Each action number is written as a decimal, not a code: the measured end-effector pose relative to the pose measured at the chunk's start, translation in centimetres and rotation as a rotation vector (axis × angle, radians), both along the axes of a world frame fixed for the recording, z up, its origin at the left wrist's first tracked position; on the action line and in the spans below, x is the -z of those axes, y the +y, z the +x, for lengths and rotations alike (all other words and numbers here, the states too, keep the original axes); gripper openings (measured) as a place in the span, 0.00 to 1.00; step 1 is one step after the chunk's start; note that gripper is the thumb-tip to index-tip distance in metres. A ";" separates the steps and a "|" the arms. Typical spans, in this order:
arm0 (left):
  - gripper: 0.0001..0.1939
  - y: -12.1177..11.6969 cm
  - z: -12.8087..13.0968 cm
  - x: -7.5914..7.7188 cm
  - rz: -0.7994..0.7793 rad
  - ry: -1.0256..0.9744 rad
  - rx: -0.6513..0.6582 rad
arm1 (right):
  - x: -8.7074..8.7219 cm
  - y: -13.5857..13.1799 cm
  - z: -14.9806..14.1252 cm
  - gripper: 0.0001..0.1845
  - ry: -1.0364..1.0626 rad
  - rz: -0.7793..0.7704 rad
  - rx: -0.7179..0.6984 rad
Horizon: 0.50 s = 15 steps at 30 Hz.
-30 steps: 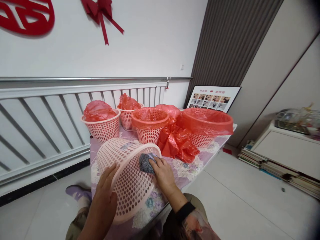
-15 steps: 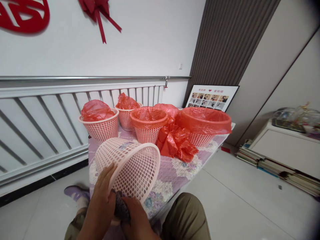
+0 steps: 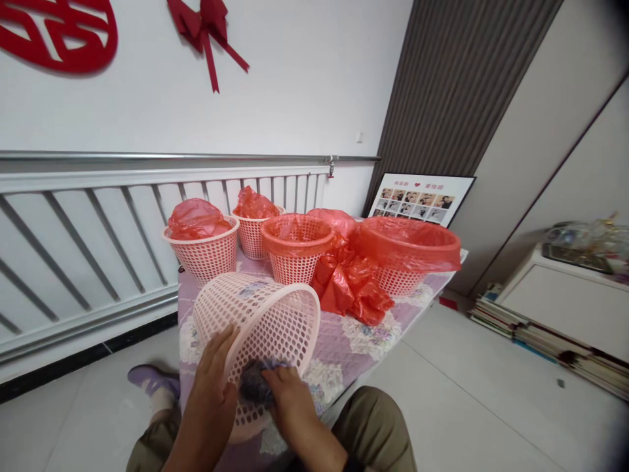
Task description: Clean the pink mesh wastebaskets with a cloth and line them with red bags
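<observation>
A pale pink perforated plastic basket [image 3: 240,301] lies tipped on its side on the table, its mouth turned toward me. Against the outside of its rim, at the left, rests my left hand [image 3: 216,380], fingers stretched along the wall. My right hand [image 3: 289,393] reaches into the mouth, closed on a dark grey cloth [image 3: 256,381] that presses against the inner wall. Part of the cloth is hidden by the fingers. Right behind this basket stands another basket [image 3: 297,246] lined with a red plastic bag.
More baskets with red bags, a left one [image 3: 201,242], a back one [image 3: 255,223] and a large right one [image 3: 405,252], stand on the flowered tablecloth [image 3: 339,347]. Crumpled red bags [image 3: 351,285] lie among them. A radiator [image 3: 98,242] runs behind; a photo board [image 3: 417,196] leans at the back.
My right hand has moved up and right with the cloth, from the basket's lower rim into its mouth. My left hand stays on the rim. The whole view has shifted slightly.
</observation>
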<state>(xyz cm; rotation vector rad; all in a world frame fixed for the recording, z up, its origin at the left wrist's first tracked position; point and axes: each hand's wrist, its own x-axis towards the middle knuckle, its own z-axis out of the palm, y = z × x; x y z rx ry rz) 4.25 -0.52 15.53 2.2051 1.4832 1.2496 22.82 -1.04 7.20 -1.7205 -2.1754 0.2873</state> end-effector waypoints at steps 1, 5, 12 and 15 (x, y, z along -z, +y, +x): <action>0.39 0.0 0.0 0.0 0.005 0.001 0.001 | -0.1 -0.4 -1.0 0.31 0.054 -0.007 -0.039; 0.40 0.2 -0.1 -0.3 -0.015 -0.014 0.002 | -1.5 0.4 -2.3 0.36 0.237 -0.019 -0.133; 0.44 0.4 -0.9 0.7 -0.039 -0.007 0.013 | -4.5 9.5 0.4 0.33 0.142 0.063 0.029; 0.46 0.5 -1.2 1.0 -0.054 0.007 0.018 | -3.7 11.2 -0.8 0.30 0.084 0.017 0.036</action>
